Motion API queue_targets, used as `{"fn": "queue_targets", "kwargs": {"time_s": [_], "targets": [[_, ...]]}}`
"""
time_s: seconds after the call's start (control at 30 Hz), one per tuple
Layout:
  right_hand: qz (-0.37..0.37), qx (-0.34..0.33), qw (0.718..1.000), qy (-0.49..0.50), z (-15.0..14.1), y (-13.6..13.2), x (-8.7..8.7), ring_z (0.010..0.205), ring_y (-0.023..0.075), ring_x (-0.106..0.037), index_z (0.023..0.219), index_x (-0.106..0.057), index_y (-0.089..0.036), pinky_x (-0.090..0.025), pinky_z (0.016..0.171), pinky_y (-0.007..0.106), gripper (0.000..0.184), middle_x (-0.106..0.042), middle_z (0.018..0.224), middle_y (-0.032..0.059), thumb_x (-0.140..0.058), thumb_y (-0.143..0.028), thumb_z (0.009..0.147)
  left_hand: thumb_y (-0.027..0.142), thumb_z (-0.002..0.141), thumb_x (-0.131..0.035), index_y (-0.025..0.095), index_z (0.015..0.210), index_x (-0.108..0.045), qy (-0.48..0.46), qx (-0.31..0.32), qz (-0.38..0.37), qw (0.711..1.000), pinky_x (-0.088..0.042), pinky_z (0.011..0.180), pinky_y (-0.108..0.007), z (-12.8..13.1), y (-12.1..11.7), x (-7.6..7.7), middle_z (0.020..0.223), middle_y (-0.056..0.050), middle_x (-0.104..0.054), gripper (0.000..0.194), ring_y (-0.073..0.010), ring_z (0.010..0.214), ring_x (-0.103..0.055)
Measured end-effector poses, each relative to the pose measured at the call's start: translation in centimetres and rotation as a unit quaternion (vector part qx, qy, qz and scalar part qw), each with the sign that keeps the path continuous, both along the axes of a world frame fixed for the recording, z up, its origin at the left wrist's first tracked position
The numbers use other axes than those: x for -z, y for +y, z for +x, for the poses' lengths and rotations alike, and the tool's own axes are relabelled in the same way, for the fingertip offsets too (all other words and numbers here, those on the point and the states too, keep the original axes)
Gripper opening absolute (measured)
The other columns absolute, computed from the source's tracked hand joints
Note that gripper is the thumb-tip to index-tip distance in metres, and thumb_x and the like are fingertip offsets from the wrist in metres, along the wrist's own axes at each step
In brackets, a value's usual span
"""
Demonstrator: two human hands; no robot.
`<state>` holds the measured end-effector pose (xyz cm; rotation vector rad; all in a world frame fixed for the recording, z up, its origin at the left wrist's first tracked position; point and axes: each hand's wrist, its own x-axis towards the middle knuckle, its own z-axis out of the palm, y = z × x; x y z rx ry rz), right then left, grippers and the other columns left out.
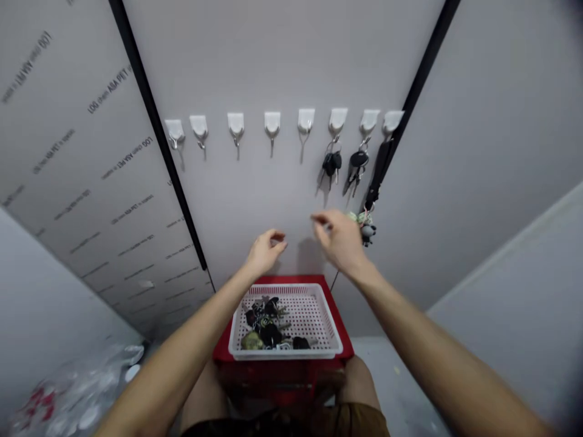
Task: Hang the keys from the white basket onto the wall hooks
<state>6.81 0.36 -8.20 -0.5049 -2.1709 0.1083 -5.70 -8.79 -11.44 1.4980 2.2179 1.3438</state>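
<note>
My left hand hovers in front of the wall above the basket, its fingers bent and a gap between them and the thumb. Nothing shows in it. Just right of it my right hand is raised, thumb and fingers apart, with nothing visible between them. Higher up, a bunch of keys and a second bunch of keys hang from wall hooks. A black lanyard hangs at the far right, with small charms at its end, partly behind my right hand.
Several white hooks line the wall. Below my hands, a white plastic basket holds more keys and stands on a red stool. Clear plastic bags lie at lower left. Side walls flank me.
</note>
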Motion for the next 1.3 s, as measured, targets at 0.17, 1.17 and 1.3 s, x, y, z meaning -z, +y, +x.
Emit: {"fn": "queue_targets", "kwargs": {"time_s": [0.17, 1.17, 1.3], "targets": [[-0.157, -0.075, 0.962, -0.212, -0.4, -3.5, 11.0, 0.07, 0.0136, -0.051, 0.076, -0.057, -0.016, -0.038, 0.067, 0.025, 0.019, -0.058, 0.074, 0.0049, -0.039, -0.015, 0.068, 0.019, 0.066, -0.043, 0.014, 0.082, -0.052, 0.033, -0.008, -0.1, 0.994, -0.039, 0.068, -0.024, -0.3, -4.6, 8.2, 0.081, -0.004, -0.057, 0.02, -0.0117, 0.071, -0.051], [-0.321, -0.146, 0.923, -0.155, -1.2, -5.7, 14.4, 0.051, 0.0088, -0.043, 0.058, -0.046, -0.017, -0.032, 0.051, 0.02, 0.006, -0.049, 0.053, -0.0021, -0.044, -0.017, 0.063, 0.017, 0.063, -0.045, 0.022, 0.099, -0.044, 0.059, 0.04, -0.14, 0.988, -0.036, 0.069, -0.024, 0.8, -6.5, 11.4, 0.084, -0.002, -0.055, 0.036, -0.0135, 0.076, -0.048], [-0.451, -0.181, 0.867, -0.11, -1.2, -5.3, 14.2, 0.044, 0.0063, -0.038, 0.059, -0.041, -0.017, -0.03, 0.044, 0.017, 0.004, -0.04, 0.047, -0.0059, -0.044, -0.017, 0.061, 0.017, 0.062, -0.045, 0.019, 0.092, -0.046, -0.049, 0.053, -0.075, 0.995, -0.037, 0.062, -0.021, 0.5, -6.6, 11.0, 0.069, 0.001, -0.051, 0.03, -0.0098, 0.065, -0.046]]}}
